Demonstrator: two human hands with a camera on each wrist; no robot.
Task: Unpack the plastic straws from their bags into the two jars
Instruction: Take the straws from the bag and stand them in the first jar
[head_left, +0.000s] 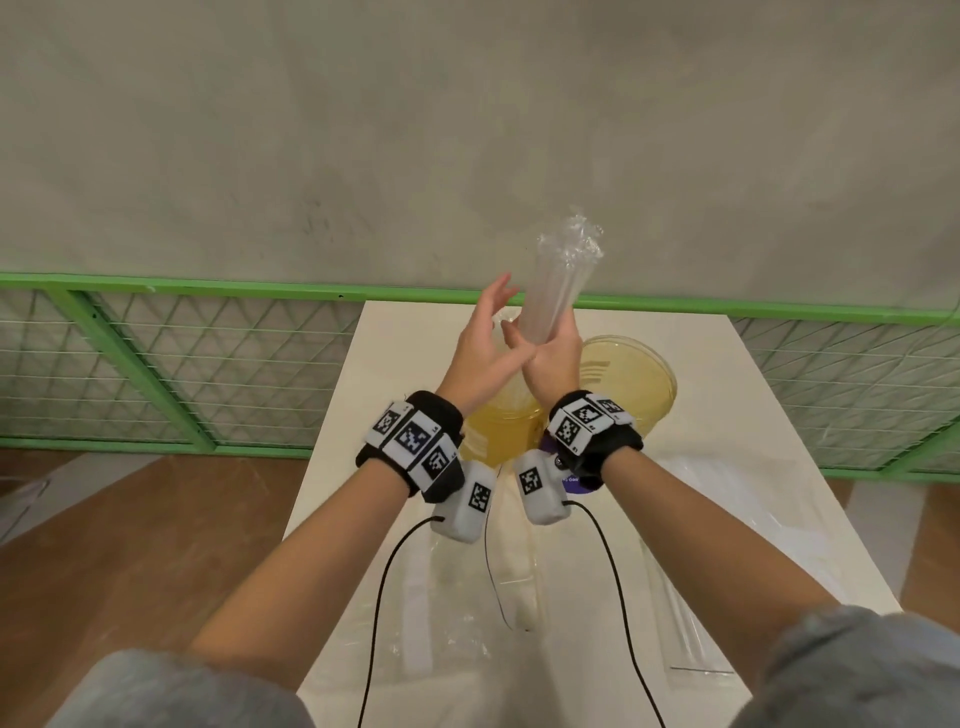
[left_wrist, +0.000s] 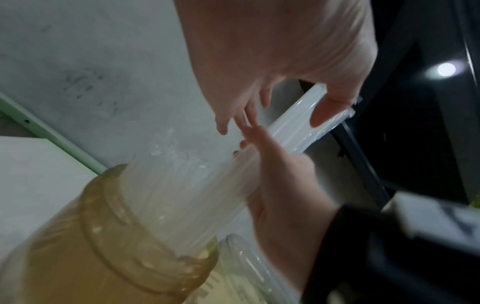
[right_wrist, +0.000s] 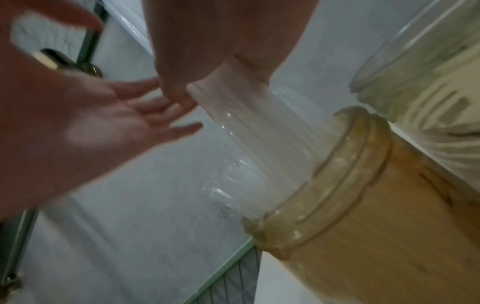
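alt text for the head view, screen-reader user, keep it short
Seen from above, the right hand grips a bundle of clear straws upright over an amber jar on a white table, while the left hand is open beside it. A second jar stands to the right; clear bags lie nearer the camera.

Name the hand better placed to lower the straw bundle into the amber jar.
Right. The right hand already grips the straw bundle upright above the amber jar, whose mouth it enters in the wrist views. The left hand is open beside it, holding nothing.
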